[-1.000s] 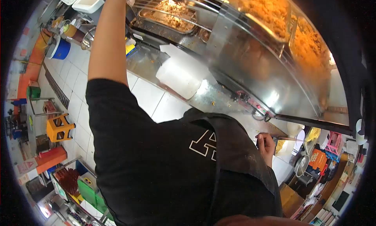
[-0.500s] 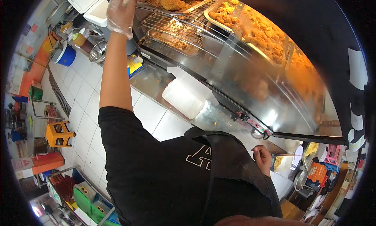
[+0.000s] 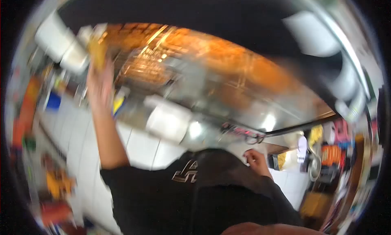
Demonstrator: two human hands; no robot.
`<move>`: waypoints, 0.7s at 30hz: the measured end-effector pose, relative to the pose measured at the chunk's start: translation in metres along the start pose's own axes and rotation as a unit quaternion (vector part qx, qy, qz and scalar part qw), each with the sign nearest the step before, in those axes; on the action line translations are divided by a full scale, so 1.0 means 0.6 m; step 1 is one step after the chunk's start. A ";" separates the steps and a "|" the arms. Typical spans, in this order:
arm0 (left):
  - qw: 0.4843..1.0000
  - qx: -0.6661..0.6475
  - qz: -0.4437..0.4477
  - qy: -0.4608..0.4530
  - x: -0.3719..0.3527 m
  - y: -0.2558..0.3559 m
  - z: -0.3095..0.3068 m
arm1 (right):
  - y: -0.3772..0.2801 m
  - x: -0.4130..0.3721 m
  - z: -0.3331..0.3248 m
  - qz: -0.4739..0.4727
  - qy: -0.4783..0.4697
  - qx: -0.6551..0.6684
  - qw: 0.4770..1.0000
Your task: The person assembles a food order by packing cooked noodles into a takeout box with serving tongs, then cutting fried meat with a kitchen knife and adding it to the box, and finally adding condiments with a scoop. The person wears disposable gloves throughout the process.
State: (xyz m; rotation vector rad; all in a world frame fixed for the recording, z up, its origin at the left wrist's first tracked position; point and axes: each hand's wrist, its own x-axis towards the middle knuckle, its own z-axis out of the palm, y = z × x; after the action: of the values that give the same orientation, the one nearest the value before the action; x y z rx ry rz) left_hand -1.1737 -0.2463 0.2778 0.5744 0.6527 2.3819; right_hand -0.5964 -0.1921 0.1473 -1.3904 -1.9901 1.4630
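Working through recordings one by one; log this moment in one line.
left hand: holding blurred golden piece | right hand: curled, contents unclear | white container: on metal counter

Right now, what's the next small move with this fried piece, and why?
Probably ease the left hand toward the white container beside it: the hand holds a golden fried piece, and that container looks nearest. Blur hides its inside, so go slowly.

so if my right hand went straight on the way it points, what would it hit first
Your right hand, loosely curled, would probably meet the reddish control strip first; blur and unclear depth leave that uncertain.
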 end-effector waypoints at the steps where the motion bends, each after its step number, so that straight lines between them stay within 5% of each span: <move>1: 0.996 -0.067 -0.057 -0.023 -0.024 -0.010 -0.021 | 0.023 0.000 -0.001 -0.032 -0.005 0.008 0.999; 3: 0.992 -0.074 -0.099 0.018 -0.106 -0.048 -0.014 | 0.009 -0.004 -0.031 -0.061 -0.008 -0.032 0.998; 4: 0.993 0.046 -0.100 0.047 -0.141 -0.069 -0.021 | 0.022 -0.009 -0.048 -0.106 0.014 -0.047 0.993; 5: 0.976 0.161 -0.118 -0.084 -0.165 -0.077 -0.042 | 0.040 -0.016 -0.068 -0.145 0.031 -0.065 0.987; 9: 0.948 0.253 -0.149 -0.125 -0.250 -0.166 -0.023 | 0.115 -0.060 -0.226 -0.083 0.435 -0.115 0.889; 11: 0.936 0.195 -0.269 -0.121 -0.281 -0.186 0.019 | 0.124 -0.097 -0.315 -0.023 0.568 -0.125 0.813; 13: 0.922 0.172 -0.312 -0.154 -0.284 -0.222 0.006 | 0.153 -0.130 -0.365 0.093 0.609 -0.089 0.782; 16: 0.899 0.168 -0.368 -0.166 -0.311 -0.262 0.039 | 0.346 -0.156 -0.394 0.194 0.547 -0.168 0.797; 19: 0.887 0.178 -0.393 -0.167 -0.362 -0.310 0.106 | 0.545 -0.147 -0.382 0.202 0.537 -0.168 0.801; 21: 0.889 0.224 -0.375 -0.136 -0.412 -0.350 0.182 | 0.559 -0.136 -0.387 0.248 0.492 -0.100 0.828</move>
State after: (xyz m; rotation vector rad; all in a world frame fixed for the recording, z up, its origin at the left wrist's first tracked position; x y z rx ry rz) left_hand -0.8451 -0.2237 0.1843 0.6728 1.0711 1.4002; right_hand -0.2196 -0.1267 -0.0162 -2.2382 -1.1464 0.4067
